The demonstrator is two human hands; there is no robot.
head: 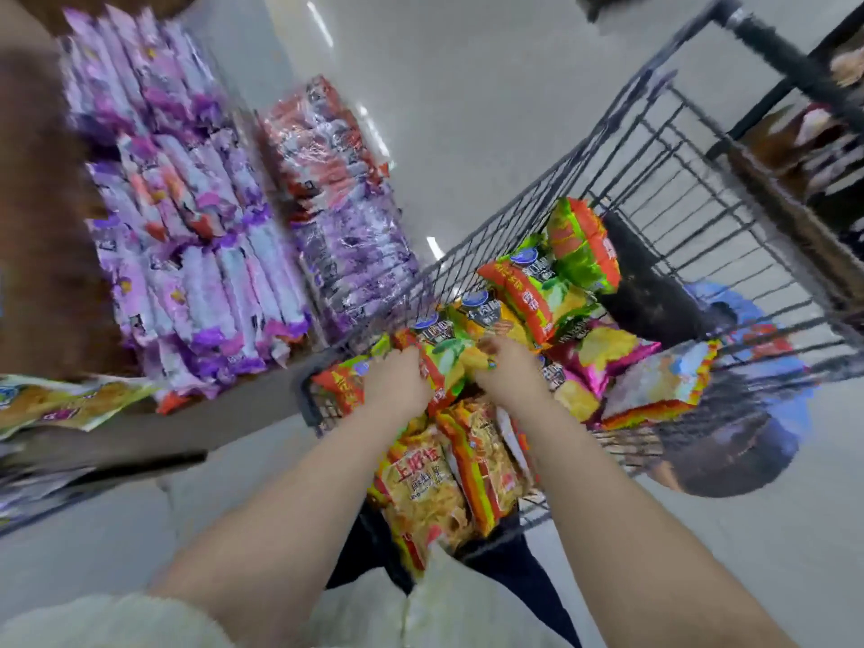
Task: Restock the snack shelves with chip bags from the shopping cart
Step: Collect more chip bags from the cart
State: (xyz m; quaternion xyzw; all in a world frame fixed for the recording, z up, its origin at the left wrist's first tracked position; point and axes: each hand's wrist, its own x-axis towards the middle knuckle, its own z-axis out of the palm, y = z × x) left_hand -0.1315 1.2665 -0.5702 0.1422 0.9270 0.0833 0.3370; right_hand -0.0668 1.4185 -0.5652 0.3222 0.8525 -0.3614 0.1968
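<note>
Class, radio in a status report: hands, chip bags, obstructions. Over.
Status: left hand and right hand grip green chip bag in cart. Crowded by other bags.

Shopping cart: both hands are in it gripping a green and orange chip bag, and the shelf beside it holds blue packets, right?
One slip: the head view shows the packets are purple, not blue. Both the left hand and right hand do grip the green and orange chip bag in the shopping cart.
</note>
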